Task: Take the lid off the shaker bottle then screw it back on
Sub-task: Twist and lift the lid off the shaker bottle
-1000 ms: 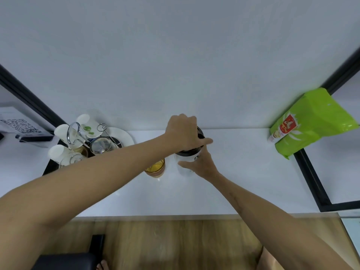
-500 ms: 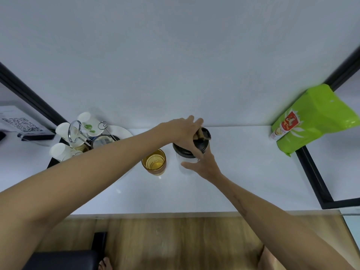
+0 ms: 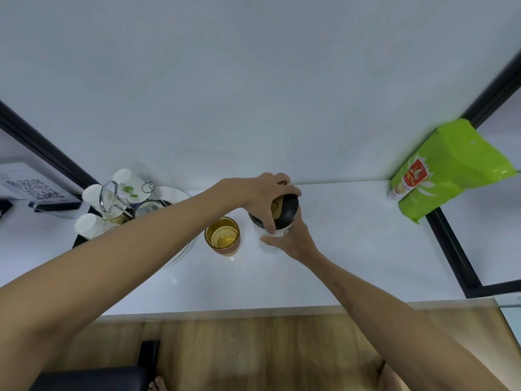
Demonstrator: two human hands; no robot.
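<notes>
Left hand (image 3: 262, 193) curled over the black lid (image 3: 286, 211), fingers gripping its rim. Right hand (image 3: 293, 238) wrapped round the shaker bottle (image 3: 277, 231) beneath, holding it upright on the counter (image 3: 352, 249). An amber glass (image 3: 222, 235) stands just beside the bottle, under the left forearm.

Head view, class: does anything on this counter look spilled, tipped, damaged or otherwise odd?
Nothing stands out. The shaker bottle stands upright, the left hand gripping its black lid and the right hand holding its body. The amber glass beside it is upright, with no spill visible on the counter.
</notes>
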